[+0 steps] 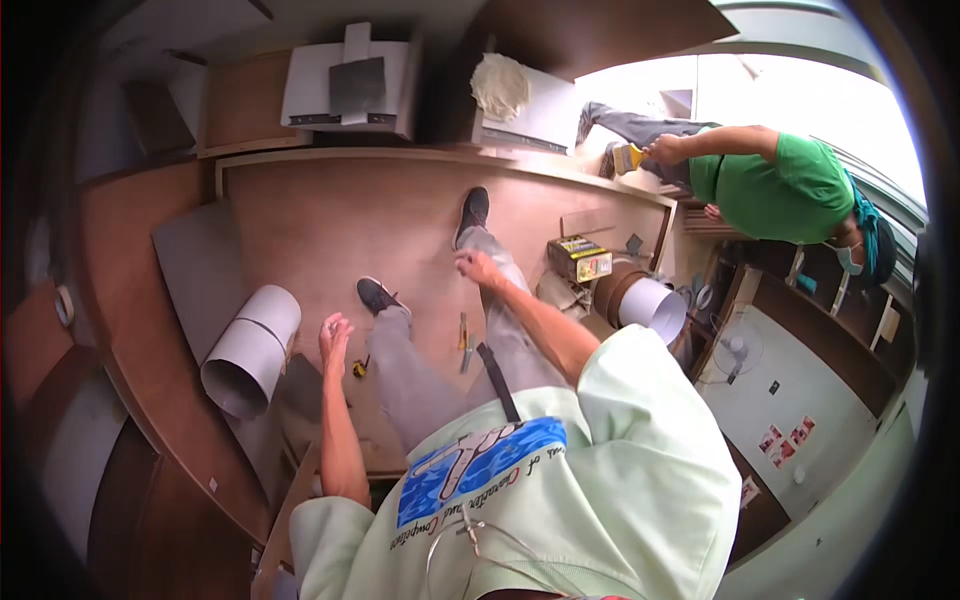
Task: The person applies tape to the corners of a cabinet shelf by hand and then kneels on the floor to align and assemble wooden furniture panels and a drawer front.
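the left hand (337,335) is held open, fingers loosely spread, just right of the large white roll (250,350); nothing is seen in it. the right hand (480,270) is held in front of the right trouser leg (507,325), fingers partly curled; whether anything small is gripped cannot be told.

between the legs, an orange-handled hand tool (463,330) is laid on the wooden panel (330,220), presumably so that it can be reached by either hand. a tape measure (360,369) is placed near the left hand, probably for the same reason. the white roll is laid on its side, over a grey sheet (200,245); its coiled form is likely used to save floor space.

to the right, a yellow-and-black carton (580,258) is set beside brown and white rolls (652,308), apparently to leave the middle free for the feet. at far right, a wide paintbrush (628,158) is gripped by the handle by a co-worker in a green shirt (775,190), bristles pointed away from the body.
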The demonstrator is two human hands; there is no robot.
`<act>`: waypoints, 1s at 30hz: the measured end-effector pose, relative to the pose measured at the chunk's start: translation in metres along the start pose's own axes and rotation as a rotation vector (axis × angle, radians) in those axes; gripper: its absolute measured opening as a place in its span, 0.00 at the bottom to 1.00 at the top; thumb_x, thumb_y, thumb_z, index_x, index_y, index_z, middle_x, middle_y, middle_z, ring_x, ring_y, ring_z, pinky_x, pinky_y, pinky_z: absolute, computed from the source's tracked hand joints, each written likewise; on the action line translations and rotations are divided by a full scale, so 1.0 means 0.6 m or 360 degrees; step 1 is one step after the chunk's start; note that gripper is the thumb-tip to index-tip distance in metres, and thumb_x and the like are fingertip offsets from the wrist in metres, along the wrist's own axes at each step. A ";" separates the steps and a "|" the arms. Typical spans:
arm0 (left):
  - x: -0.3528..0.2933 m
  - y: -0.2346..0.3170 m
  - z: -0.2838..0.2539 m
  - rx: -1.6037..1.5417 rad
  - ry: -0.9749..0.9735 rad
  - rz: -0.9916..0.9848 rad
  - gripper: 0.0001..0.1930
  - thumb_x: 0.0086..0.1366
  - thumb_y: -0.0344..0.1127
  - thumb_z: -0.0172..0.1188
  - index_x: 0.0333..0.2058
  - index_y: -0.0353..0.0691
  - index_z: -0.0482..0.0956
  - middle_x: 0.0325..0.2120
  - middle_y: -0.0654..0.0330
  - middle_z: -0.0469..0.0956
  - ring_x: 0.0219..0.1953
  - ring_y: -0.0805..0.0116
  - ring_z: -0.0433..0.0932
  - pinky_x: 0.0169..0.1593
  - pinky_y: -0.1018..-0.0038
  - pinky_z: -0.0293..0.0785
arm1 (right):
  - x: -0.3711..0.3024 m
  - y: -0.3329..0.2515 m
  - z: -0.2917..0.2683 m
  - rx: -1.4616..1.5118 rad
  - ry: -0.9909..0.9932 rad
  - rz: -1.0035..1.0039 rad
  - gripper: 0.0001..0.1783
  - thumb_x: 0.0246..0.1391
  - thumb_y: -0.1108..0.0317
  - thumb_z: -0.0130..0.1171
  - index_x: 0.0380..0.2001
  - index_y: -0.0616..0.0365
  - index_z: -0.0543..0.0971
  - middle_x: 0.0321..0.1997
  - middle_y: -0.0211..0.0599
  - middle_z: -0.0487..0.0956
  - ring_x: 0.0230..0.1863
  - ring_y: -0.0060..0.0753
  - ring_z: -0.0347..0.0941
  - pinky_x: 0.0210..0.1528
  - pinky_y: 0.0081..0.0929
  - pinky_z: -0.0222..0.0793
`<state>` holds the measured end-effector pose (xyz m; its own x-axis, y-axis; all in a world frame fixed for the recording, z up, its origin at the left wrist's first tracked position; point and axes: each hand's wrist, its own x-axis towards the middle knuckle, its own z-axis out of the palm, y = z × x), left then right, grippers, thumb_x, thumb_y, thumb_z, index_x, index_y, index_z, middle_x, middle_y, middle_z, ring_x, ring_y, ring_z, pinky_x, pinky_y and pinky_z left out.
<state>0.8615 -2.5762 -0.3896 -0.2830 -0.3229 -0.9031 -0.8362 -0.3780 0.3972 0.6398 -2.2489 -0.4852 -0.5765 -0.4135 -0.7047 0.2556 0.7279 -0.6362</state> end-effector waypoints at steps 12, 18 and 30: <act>0.051 0.245 0.414 0.0024 -0.0237 0.0215 0.23 0.64 0.43 0.58 0.53 0.37 0.70 0.42 0.57 0.77 0.44 0.68 0.78 0.50 0.72 0.71 | 0.182 0.093 -0.477 -0.0264 0.0350 0.0145 0.22 0.51 0.61 0.54 0.47 0.62 0.77 0.28 0.38 0.80 0.31 0.29 0.76 0.37 0.27 0.73; 0.139 0.350 0.510 0.0186 -0.0467 0.0355 0.21 0.64 0.42 0.57 0.53 0.37 0.71 0.44 0.56 0.77 0.44 0.66 0.79 0.50 0.72 0.71 | 0.215 0.034 -0.536 -0.0155 0.0401 0.0249 0.20 0.52 0.56 0.56 0.46 0.52 0.79 0.41 0.49 0.82 0.45 0.45 0.78 0.51 0.35 0.71; 0.258 0.473 0.444 0.0981 -0.0562 0.0499 0.17 0.65 0.35 0.54 0.51 0.34 0.72 0.41 0.55 0.78 0.39 0.69 0.79 0.47 0.74 0.73 | 0.264 -0.019 -0.426 0.0696 0.1093 0.0183 0.20 0.56 0.61 0.52 0.49 0.59 0.76 0.42 0.50 0.81 0.44 0.46 0.78 0.49 0.35 0.72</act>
<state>0.4553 -2.5024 -0.4598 -0.5960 -0.0001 -0.8030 -0.7732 0.2699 0.5739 0.3470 -2.1829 -0.5091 -0.8385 0.1809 -0.5141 0.5396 0.4077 -0.7366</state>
